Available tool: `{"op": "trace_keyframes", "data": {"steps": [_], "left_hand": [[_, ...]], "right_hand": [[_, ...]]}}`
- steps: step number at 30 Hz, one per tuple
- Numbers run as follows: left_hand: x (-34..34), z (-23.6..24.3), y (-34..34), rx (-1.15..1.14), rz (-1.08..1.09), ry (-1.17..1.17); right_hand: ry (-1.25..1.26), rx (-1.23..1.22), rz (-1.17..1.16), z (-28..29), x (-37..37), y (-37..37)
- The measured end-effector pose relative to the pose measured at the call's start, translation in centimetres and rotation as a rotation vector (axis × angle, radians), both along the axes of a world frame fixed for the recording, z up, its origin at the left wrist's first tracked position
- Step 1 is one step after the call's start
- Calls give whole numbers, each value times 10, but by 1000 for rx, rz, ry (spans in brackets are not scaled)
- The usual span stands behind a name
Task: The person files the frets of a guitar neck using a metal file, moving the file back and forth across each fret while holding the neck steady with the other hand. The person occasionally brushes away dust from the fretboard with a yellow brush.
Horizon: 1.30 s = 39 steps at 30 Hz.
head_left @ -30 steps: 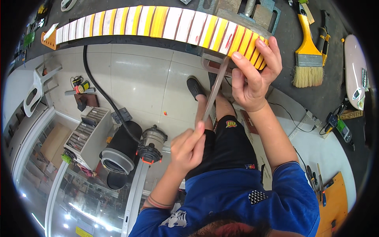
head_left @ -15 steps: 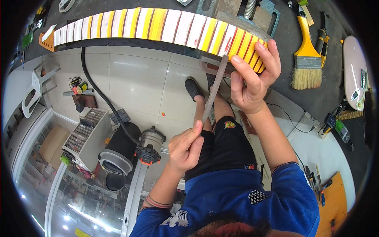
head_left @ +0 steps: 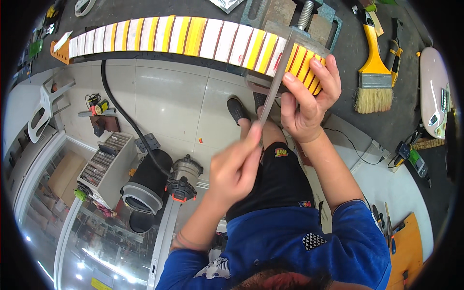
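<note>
A long guitar neck (head_left: 157,35) stretches across the top of the view, its fretboard covered with white and yellow tape strips between dark fret lines. My left hand (head_left: 232,169), somewhat blurred, is closed around one end of a narrow metal file (head_left: 274,84). The file lies slantwise across the fretboard near the neck's right end, beside a strip with red marks. My right hand (head_left: 311,104) grips that right end, its fingertips on the yellow strips close to the file. At the far left is the neck's orange-brown headstock (head_left: 60,50).
Behind the neck's right part stands a bench vise (head_left: 321,29). On the dark bench (head_left: 338,87) to the right lie a wide yellow brush (head_left: 375,72) and a pale guitar body (head_left: 433,92). A black hose (head_left: 116,108) runs down to a vacuum (head_left: 186,176) on the floor.
My left hand has pushed the file up and to the right, so it now reaches across the fretboard. The neck has dropped slightly in view; my right hand stays at its end.
</note>
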<state>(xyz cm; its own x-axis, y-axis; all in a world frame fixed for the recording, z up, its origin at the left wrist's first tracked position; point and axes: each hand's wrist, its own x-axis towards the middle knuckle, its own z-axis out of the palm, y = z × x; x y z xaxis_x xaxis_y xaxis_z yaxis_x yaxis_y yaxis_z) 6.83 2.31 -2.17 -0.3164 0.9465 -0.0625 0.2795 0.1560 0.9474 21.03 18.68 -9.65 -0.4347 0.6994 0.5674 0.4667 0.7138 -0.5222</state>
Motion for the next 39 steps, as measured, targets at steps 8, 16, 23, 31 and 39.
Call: {"op": "trace_keyframes", "data": {"steps": [8, 16, 23, 31, 39], "left_hand": [[-7, 11, 73, -129, -29, 136], [-2, 15, -22, -77, -44, 181], [-8, 12, 89, 16, -11, 221], [-5, 18, -19, -61, -6, 27], [-11, 25, 95, -55, 65, -121]], "right_hand": [[-4, -19, 2, 0, -5, -3], [-13, -42, 9, 2, 0, -3], [42, -52, -12, 1, -5, -4], [-28, -58, 17, 6, 2, -3], [29, -88, 6, 6, -4, -3]]}}
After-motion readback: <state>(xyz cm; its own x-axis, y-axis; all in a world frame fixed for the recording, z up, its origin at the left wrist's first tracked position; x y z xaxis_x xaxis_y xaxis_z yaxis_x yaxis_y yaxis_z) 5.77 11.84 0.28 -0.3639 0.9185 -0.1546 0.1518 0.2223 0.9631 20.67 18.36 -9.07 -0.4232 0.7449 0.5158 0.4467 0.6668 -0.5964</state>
